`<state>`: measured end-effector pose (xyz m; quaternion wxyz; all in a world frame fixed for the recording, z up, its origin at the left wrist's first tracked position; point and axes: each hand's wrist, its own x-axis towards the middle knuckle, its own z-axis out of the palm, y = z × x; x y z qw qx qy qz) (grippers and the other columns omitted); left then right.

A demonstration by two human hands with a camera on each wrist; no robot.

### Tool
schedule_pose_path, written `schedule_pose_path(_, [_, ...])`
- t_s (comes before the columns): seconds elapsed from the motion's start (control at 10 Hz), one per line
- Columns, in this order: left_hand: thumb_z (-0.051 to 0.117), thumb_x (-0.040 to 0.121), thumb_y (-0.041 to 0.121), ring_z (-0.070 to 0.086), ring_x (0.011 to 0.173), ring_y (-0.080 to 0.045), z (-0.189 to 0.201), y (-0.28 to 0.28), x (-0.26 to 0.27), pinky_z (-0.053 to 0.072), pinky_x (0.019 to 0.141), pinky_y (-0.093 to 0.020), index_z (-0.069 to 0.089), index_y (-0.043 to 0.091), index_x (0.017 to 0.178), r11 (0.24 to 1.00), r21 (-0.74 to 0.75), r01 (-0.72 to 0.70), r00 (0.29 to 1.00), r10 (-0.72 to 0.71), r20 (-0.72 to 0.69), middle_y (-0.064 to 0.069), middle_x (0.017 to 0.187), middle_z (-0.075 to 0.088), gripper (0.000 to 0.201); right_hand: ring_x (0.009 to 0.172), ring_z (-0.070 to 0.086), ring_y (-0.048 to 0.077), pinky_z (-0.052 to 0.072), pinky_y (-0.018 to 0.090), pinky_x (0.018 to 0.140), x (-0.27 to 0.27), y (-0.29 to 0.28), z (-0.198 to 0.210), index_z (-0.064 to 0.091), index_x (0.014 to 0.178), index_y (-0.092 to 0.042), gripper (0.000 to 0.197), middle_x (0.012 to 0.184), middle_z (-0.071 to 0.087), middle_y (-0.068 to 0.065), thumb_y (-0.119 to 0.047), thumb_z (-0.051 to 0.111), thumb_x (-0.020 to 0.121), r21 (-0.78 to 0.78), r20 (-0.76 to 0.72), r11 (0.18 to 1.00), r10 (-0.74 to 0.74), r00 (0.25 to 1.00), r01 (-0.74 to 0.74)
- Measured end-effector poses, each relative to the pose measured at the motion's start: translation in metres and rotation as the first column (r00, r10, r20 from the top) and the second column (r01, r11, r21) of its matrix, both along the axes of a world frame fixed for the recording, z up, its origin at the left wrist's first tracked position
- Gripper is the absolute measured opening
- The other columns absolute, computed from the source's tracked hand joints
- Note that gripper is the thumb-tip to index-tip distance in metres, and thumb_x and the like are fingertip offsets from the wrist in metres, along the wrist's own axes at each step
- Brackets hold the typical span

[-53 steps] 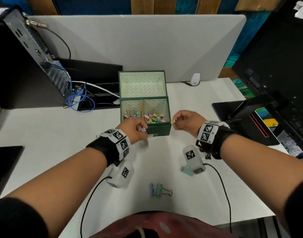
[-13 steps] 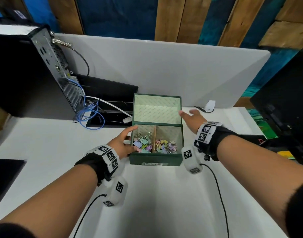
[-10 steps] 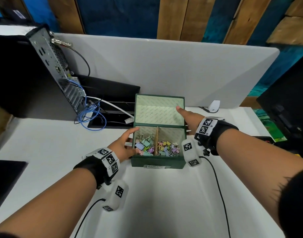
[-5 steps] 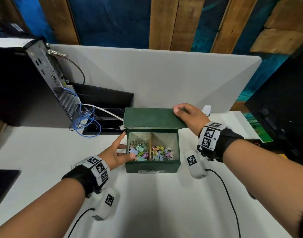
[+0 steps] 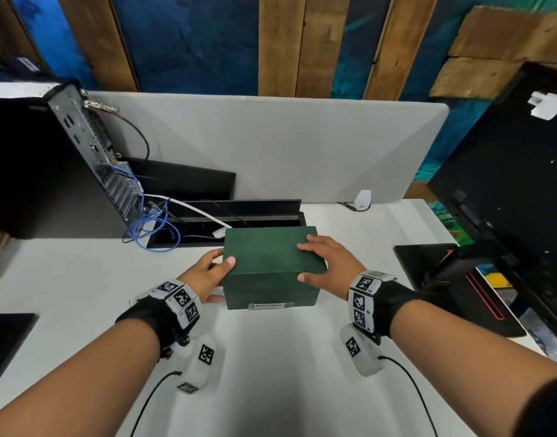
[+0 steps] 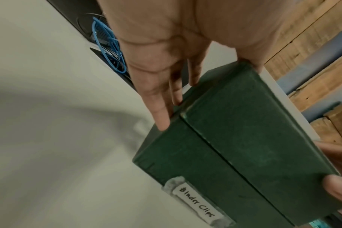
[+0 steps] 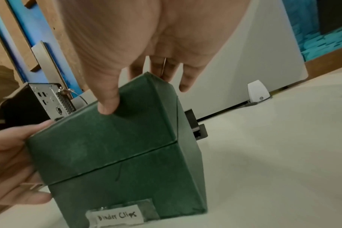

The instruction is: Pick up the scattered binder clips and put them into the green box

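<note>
The green box (image 5: 270,257) stands on the white table with its lid down, so the binder clips inside are hidden. A label (image 7: 117,218) on its front reads "Binder Clips". My left hand (image 5: 207,272) lies against the box's left wall with straight fingers (image 6: 158,108), its thumb on the lid's near-left corner. My right hand (image 5: 327,263) rests on the lid's right end, fingers flat on top. Its thumb (image 7: 107,100) presses the lid's front face. No loose clips show on the table.
A computer tower (image 5: 81,159) with blue cables (image 5: 151,225) stands at the back left by a cable slot (image 5: 255,216). A grey divider (image 5: 270,146) runs behind. A small white device (image 5: 363,199) sits at its foot. A black monitor (image 5: 507,184) and a black pad (image 5: 444,279) are on the right.
The lid has swung down from half-open to fully closed. My right hand followed it from its back edge onto its top. My left thumb moved onto the lid's corner.
</note>
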<state>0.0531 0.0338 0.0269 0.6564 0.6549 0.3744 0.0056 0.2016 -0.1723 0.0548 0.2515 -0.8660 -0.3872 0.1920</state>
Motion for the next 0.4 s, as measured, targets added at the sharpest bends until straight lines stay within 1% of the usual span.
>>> schedule_pose_path(0.1, [0.050, 0.093, 0.029, 0.057, 0.082, -0.012, 0.003, -0.002, 0.000, 0.057, 0.054, -0.027, 0.043, 0.027, 0.118, 1.000, -0.014, -0.016, 1.000, 0.016, 0.006, 0.004, 0.093, 0.057, 0.025, 0.139, 0.029, 0.012, 0.019, 0.021, 0.110, 0.001, 0.000, 0.001, 0.045, 0.134, -0.030, 0.061, 0.150, 0.031, -0.008, -0.034, 0.070, 0.079, -0.005, 0.002, 1.000, -0.002, 1.000, 0.002])
schedule_pose_path(0.2, [0.051, 0.092, 0.032, 0.058, 0.091, -0.018, 0.009, 0.000, -0.005, 0.057, 0.067, -0.031, 0.043, 0.026, 0.121, 1.000, 0.011, 0.022, 0.999, -0.022, -0.034, 0.005, 0.096, 0.058, 0.030, 0.135, 0.036, 0.012, 0.024, 0.024, 0.112, 0.002, -0.001, 0.008, 0.050, 0.130, -0.029, 0.054, 0.146, 0.038, -0.006, -0.035, 0.069, 0.080, 0.003, -0.023, 1.000, -0.004, 1.000, 0.004])
schedule_pose_path(0.3, [0.051, 0.091, 0.037, 0.057, 0.104, -0.020, 0.013, 0.010, -0.010, 0.049, 0.085, -0.036, 0.044, 0.028, 0.125, 0.987, 0.113, 0.116, 0.991, -0.107, -0.080, 0.001, 0.112, 0.058, 0.036, 0.129, 0.044, 0.013, 0.032, 0.032, 0.113, 0.007, -0.004, 0.021, 0.056, 0.120, -0.032, 0.039, 0.137, 0.047, -0.006, -0.035, 0.066, 0.082, 0.092, -0.018, 0.996, 0.003, 1.000, -0.001])
schedule_pose_path(0.4, [0.052, 0.092, 0.031, 0.058, 0.099, -0.018, 0.015, 0.017, -0.022, 0.048, 0.077, -0.029, 0.050, 0.029, 0.113, 0.978, 0.194, 0.076, 0.997, -0.072, -0.025, -0.003, 0.110, 0.056, 0.021, 0.114, 0.051, 0.006, 0.037, 0.033, 0.110, 0.010, -0.012, 0.054, 0.061, 0.096, -0.039, 0.018, 0.119, 0.055, -0.013, -0.025, 0.065, 0.084, 0.302, -0.001, 0.952, -0.039, 0.999, 0.037])
